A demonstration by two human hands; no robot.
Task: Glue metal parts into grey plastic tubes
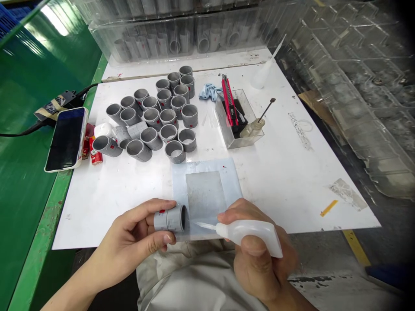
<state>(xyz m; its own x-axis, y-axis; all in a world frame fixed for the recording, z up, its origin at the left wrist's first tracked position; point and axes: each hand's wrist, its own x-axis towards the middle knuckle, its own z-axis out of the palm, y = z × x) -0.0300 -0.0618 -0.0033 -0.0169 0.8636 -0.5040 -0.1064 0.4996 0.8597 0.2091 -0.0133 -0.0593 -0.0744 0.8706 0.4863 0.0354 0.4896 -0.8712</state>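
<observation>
My left hand (138, 233) grips a short grey pipe piece (168, 218) lying sideways, its open end turned to the right. Thin lines and a small red mark show on its outside. In my right hand (259, 255) is a white squeeze bottle (254, 233) with a thin nozzle. The nozzle tip points left at the pipe's opening, a small gap apart from it. Below and beyond them, a greyish rectangular sheet (205, 194) lies on a light blue cloth (233, 172) at the table's near edge.
Several similar grey pipe pieces (138, 149) stand grouped on the white table (275, 185). A clear box (230, 141) holds a red utility knife (228, 99) and a small bottle (253, 128). Another white bottle (262, 75), a phone (66, 138) and clear trays (181, 41) are around.
</observation>
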